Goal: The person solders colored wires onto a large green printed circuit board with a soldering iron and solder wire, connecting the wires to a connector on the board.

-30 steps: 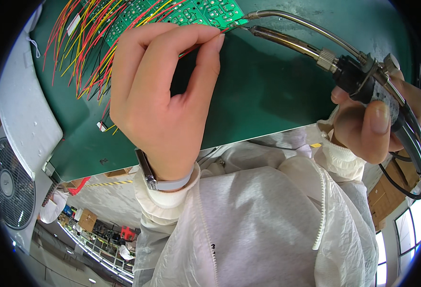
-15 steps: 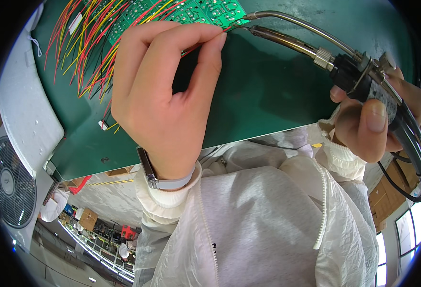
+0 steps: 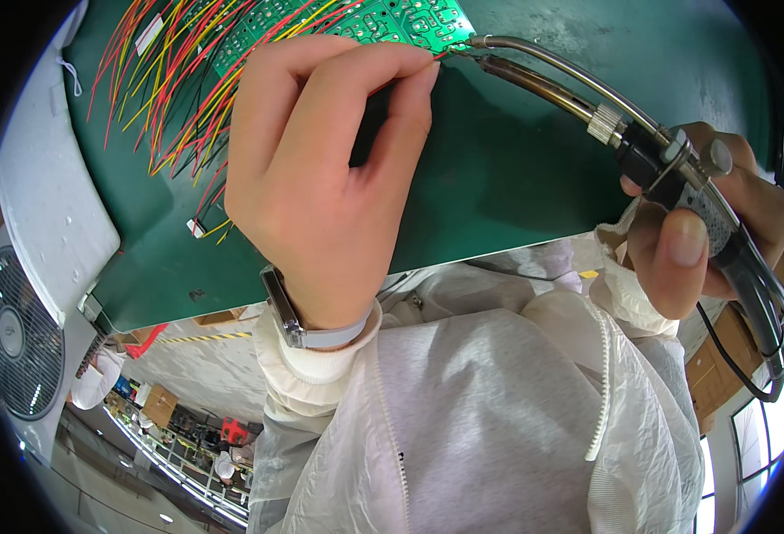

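Two hands work over a green mat (image 3: 516, 178): the left hand (image 3: 320, 178) pinches a thin wire at the edge of a green circuit board (image 3: 392, 20) beside red and yellow wires (image 3: 169, 98) bearing a small white tag (image 3: 150, 34), while the right hand (image 3: 703, 231) grips a soldering iron (image 3: 579, 102), its tip at the board's corner.

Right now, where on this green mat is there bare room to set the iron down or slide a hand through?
Bare green mat lies between the left hand and the soldering iron, down to the mat's near edge, and at its top right corner. It is crowded at top left: red and yellow wires fan from the circuit board. The right hand grips the iron.
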`<move>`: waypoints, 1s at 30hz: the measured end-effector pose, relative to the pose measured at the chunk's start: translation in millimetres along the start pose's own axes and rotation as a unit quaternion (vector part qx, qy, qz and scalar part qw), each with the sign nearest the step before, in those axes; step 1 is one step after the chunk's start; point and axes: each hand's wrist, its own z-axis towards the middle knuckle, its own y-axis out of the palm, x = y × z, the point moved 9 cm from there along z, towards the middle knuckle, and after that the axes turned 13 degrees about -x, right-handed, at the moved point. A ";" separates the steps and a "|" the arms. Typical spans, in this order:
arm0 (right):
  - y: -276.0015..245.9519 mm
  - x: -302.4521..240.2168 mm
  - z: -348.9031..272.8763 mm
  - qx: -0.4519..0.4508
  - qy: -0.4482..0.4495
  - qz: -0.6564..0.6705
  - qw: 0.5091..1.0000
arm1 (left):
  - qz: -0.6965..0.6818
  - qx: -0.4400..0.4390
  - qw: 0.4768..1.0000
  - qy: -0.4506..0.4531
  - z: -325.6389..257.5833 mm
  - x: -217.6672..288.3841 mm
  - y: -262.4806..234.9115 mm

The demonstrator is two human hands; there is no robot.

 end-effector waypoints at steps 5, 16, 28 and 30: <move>3.7 -1.4 1.3 0.000 -0.011 -0.022 1.000 | -0.010 0.010 1.000 0.007 -1.8 -2.5 0.0; 6.5 -3.5 1.2 0.024 -0.040 -0.053 0.998 | -0.016 0.005 0.999 0.028 0.0 1.5 -1.8; -13.8 -0.5 -2.6 0.227 -0.036 -0.050 0.972 | -0.008 -0.012 1.000 0.018 4.1 5.7 -1.3; -17.3 -0.4 -3.6 0.252 -0.029 -0.061 0.965 | -0.016 -0.016 1.000 0.016 4.9 5.1 -1.3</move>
